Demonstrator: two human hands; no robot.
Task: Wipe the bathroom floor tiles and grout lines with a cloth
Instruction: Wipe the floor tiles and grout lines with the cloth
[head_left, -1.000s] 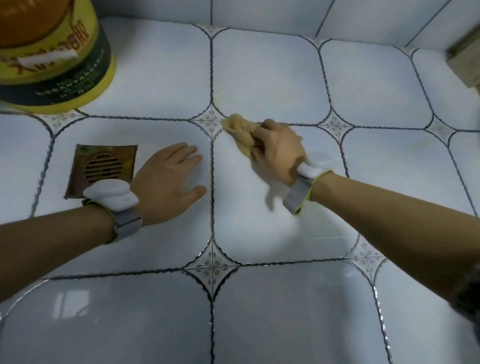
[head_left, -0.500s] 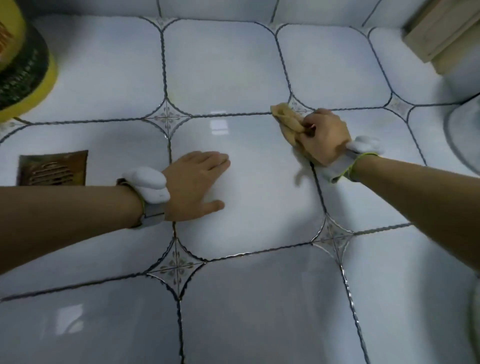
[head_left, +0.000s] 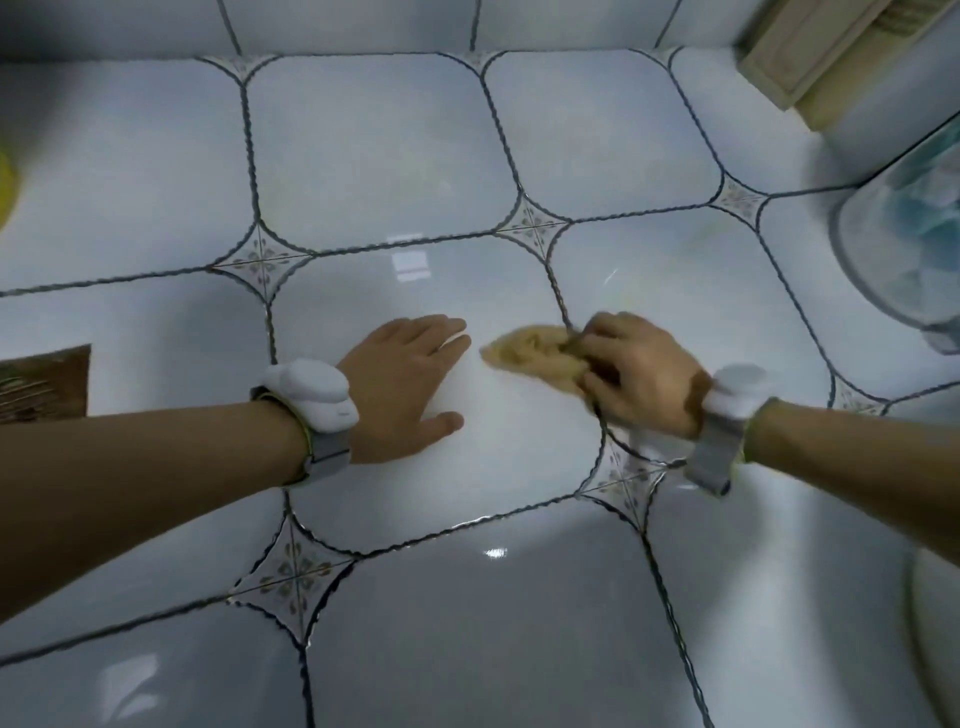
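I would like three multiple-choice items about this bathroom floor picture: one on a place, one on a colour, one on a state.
1. Where does the rusty brown metal floor drain lie?
A. at the left edge
B. at the right edge
C. between the hands

2. What colour is the crumpled cloth?
A. blue
B. tan-yellow
C. red

3. What is the left hand doing?
A. gripping the cloth
B. raised in the air
C. resting flat on a glossy white tile

Key: 1 A, the drain shows beyond the left forearm. 2 B, the cloth gripped by the right hand is tan-yellow. 3 C, its fingers lie straight on the tile.
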